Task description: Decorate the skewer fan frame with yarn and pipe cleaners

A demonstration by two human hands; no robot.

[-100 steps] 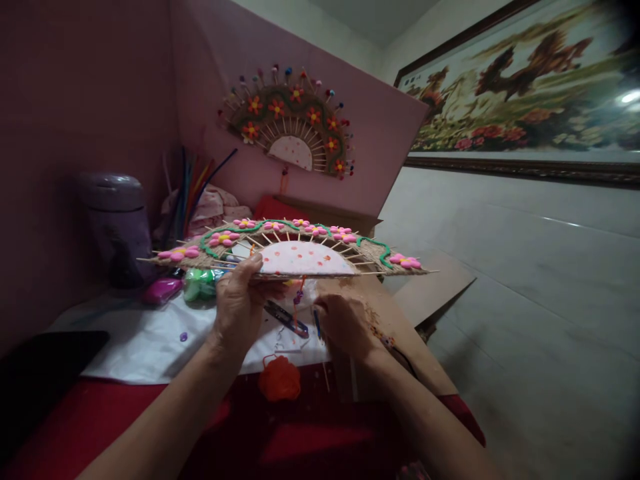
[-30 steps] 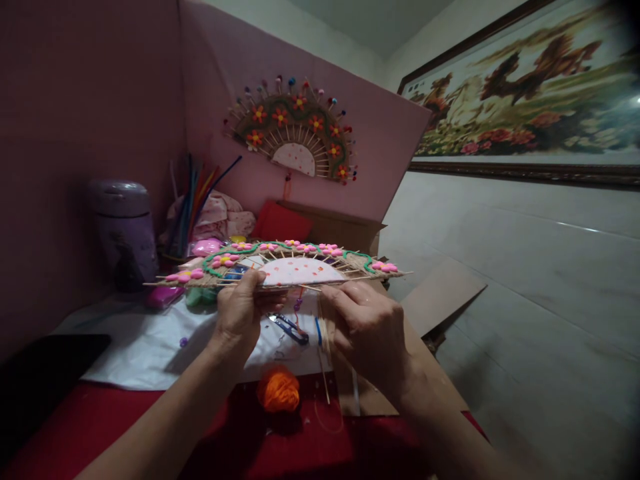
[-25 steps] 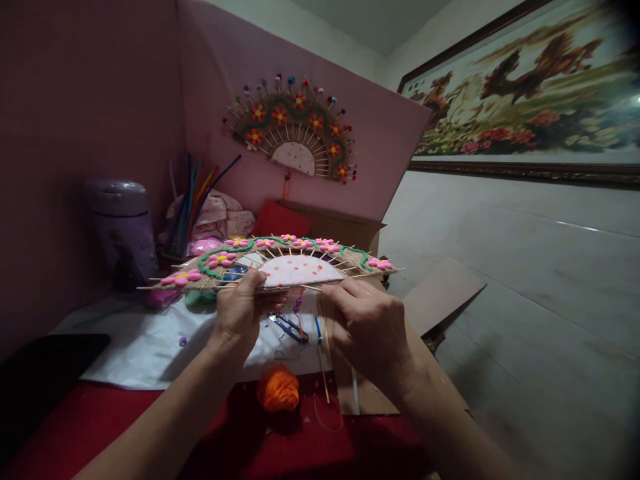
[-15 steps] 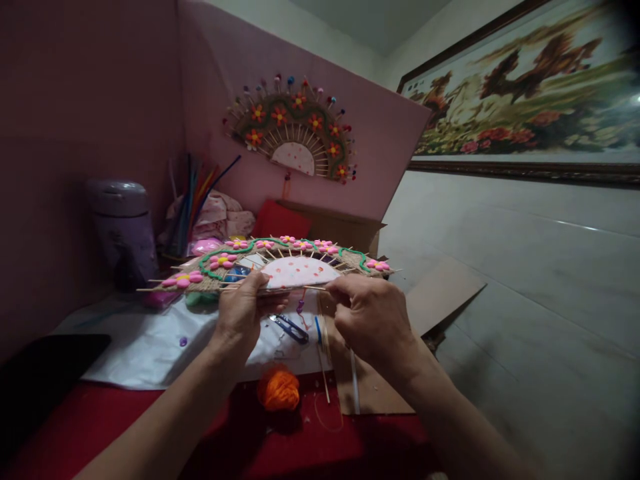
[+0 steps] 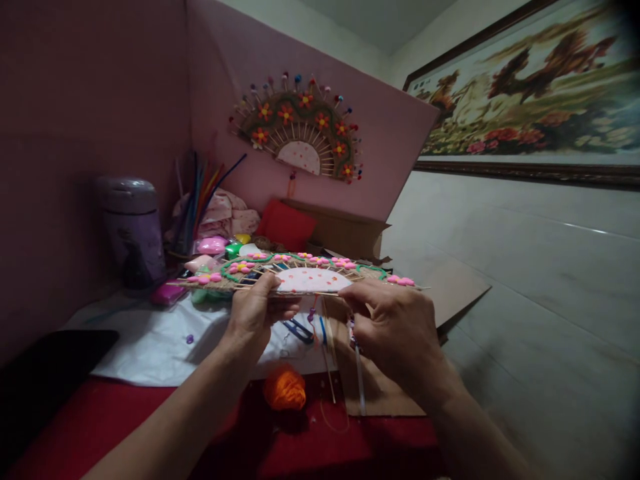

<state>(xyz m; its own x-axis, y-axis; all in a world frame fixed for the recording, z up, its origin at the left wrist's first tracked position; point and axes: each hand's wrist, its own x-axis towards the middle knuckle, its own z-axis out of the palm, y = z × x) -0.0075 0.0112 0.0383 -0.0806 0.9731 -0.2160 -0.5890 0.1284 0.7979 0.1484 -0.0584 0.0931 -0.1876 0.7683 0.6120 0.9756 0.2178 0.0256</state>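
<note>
Held above the table is a handmade fan [image 5: 314, 281], built of thin sticks, a twine band with pink flowers and a green wavy line, and a white half-round piece with red dots. My left hand [image 5: 257, 303] grips its lower edge left of centre, thumb on top and fingers beneath. On the right, my right hand [image 5: 387, 313] is closed at the fan's lower edge, its fingertips pinching near a stick; what exactly lies between them is hard to see. A purple bead on orange cord [image 5: 312, 315] hangs below the middle. Tilted nearly flat, the fan hides its underside.
Below lie blue thread snips [image 5: 299, 331], an orange yarn ball [image 5: 284, 388], loose sticks [image 5: 330, 377] and cardboard [image 5: 385, 393]. A purple flask [image 5: 133, 230] stands left, beside pipe cleaners [image 5: 200, 193] and clay packets [image 5: 213, 245]. Another fan [image 5: 300, 130] hangs on the pink board behind.
The fan has tipped flatter and sits slightly lower and further right in view. Both hands have moved with it, keeping their hold. The whole view has shifted a little.
</note>
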